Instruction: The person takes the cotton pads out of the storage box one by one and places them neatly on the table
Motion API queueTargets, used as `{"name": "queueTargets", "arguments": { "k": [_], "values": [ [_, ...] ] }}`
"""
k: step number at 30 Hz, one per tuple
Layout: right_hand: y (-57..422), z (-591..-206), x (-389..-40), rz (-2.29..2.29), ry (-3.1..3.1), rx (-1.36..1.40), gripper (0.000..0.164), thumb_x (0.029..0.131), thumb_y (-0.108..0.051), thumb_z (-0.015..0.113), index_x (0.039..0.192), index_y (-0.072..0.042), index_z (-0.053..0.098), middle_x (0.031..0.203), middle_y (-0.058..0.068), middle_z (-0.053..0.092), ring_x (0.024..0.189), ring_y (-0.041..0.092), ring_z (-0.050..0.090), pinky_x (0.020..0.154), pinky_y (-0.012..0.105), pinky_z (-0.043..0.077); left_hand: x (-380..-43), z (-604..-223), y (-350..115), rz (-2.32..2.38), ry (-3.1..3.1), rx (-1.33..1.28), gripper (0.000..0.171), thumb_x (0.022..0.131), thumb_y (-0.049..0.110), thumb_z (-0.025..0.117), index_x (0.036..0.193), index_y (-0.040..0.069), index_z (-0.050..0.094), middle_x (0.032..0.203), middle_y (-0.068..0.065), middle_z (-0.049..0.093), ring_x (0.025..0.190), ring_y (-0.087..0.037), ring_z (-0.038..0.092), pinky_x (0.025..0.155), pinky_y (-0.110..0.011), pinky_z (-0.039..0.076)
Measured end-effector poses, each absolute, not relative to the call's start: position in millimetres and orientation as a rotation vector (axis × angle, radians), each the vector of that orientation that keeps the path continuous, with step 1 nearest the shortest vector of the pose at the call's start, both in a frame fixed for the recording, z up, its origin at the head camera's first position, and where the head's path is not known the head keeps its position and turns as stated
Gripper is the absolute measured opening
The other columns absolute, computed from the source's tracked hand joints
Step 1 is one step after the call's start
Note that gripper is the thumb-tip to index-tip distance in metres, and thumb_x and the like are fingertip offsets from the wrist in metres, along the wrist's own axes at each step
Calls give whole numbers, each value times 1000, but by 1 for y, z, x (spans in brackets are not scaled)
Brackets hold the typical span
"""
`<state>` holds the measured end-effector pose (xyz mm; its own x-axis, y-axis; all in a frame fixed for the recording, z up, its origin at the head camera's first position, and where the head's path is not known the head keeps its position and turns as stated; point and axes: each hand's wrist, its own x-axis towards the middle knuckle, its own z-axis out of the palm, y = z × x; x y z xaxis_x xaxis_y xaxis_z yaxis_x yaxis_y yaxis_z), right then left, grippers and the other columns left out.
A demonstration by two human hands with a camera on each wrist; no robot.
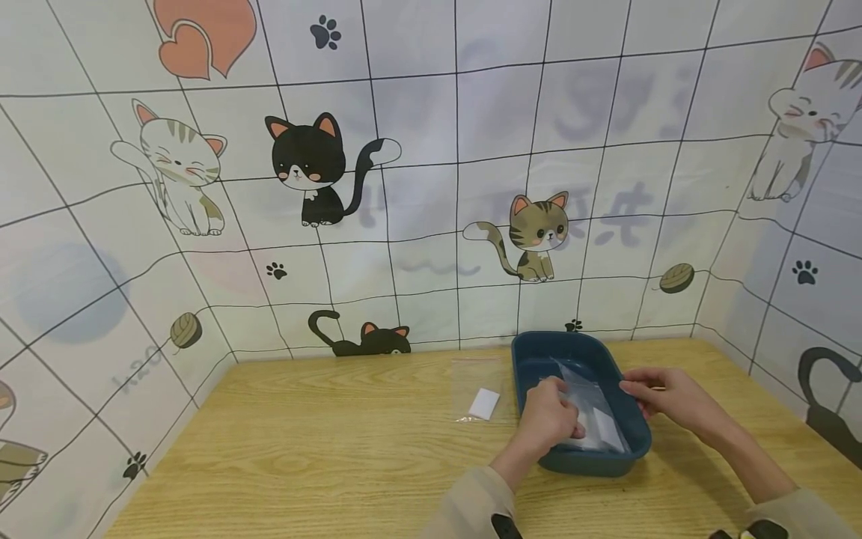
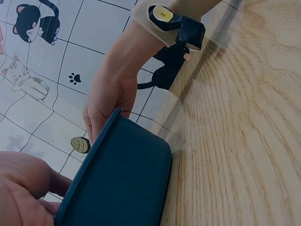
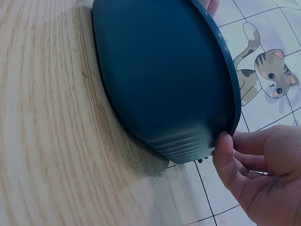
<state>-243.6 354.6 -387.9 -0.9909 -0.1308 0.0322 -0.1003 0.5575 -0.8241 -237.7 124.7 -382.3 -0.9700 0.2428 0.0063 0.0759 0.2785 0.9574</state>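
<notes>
A dark blue plastic bin point(image 1: 629, 423) stands on the table, with clear zip bags point(image 1: 592, 400) inside it that hold white pieces. My left hand point(image 1: 551, 413) reaches over the near left rim into the bin, by the bags. Its fingertips are hidden, so whether it pinches a bag cannot be seen; the left wrist view shows this hand point(image 2: 23, 190) at the rim. At the far right side, my right hand point(image 1: 673, 397) grips the bin's rim; in the right wrist view its thumb point(image 3: 224, 148) presses the outer wall.
Left of the bin, a clear zip bag point(image 1: 465, 389) with a white rectangular piece point(image 1: 485, 404) lies flat on the wooden table point(image 1: 323, 449). A cat-printed cloth wall point(image 1: 431, 187) surrounds the table at the back and sides.
</notes>
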Motion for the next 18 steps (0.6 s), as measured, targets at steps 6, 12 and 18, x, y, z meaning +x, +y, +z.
{"name": "queueTargets", "arguments": {
  "k": [6,12,18],
  "values": [
    [355,-388,-244,-1447,2746,-194,51,104,-22,59,132,20,50,100,13,63,73,16,62,67,32,57,-236,-382,124,1776,2389,323,23,93,-5,60,115,3,62,50,-2,56,45,-15,61,51,-23,49],
    [356,-388,-244,-1445,2744,-194,51,104,-22,58,132,20,50,100,12,64,73,16,62,68,33,57,-238,-381,124,1647,2520,362,12,95,3,64,107,6,61,54,1,59,48,-11,61,51,-22,44],
    [356,-389,-244,-1436,2748,-199,50,105,-22,58,132,19,50,99,12,64,73,17,62,68,34,57,-240,-384,127,1478,2762,417,4,97,11,65,98,8,62,65,1,60,57,-13,60,56,-25,48]
  ]
}}
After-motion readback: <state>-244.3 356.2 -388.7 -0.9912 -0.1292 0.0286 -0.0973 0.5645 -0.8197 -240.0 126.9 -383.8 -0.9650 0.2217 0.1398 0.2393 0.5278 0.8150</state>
